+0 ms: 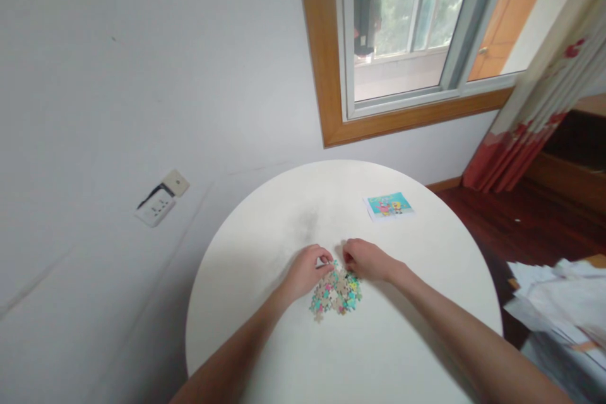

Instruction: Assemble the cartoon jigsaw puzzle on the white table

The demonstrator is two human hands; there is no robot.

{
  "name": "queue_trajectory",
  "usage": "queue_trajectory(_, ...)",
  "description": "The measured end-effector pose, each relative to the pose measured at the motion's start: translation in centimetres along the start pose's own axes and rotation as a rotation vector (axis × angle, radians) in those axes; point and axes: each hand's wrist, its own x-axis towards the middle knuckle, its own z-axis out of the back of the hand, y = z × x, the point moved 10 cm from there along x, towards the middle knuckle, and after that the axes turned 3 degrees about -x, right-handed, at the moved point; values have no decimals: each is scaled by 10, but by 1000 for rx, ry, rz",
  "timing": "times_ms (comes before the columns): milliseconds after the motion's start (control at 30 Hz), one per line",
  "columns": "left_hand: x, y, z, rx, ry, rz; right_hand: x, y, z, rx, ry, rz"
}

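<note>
Jigsaw pieces point(335, 295) are observed in a loose heap on a round white table point(255, 227), near the middle of the tabletop and between the two forearms. Beige, turquoise, pink and yellow faces are seen, many pieces being overlapped. The far-left edge of the heap is met by the left hand point(307, 270); its thumb and forefinger are bent toward each other in a near ring, the tips brought close together. Whether a piece is pinched there cannot be told at this size. The right hand point(372, 260) is placed at the far-right edge of the heap, its fingers curled inward and bunched, tips pointed down at the pieces; whether anything is gripped is hidden by the hand itself.

A printed card point(389, 206), turquoise with cartoon figures, is laid flat beyond the right hand, well apart from the heap. On the tabletop beyond the left hand a grey patch point(305, 224) is noted; smudge or shadow cannot be distinguished. A socket plate point(158, 203) is mounted on the wall at left. Papers point(563, 303) are stacked beside the table at right, below a red-and-cream curtain point(525, 129).
</note>
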Motion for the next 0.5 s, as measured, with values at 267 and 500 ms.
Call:
queue_trajectory(267, 3, 17, 25, -76, -135, 36, 6, -23, 20, 260, -193, -15)
queue_trajectory(500, -2, 5, 23, 136, 2, -95, 1, -7, 4, 73, -14, 42)
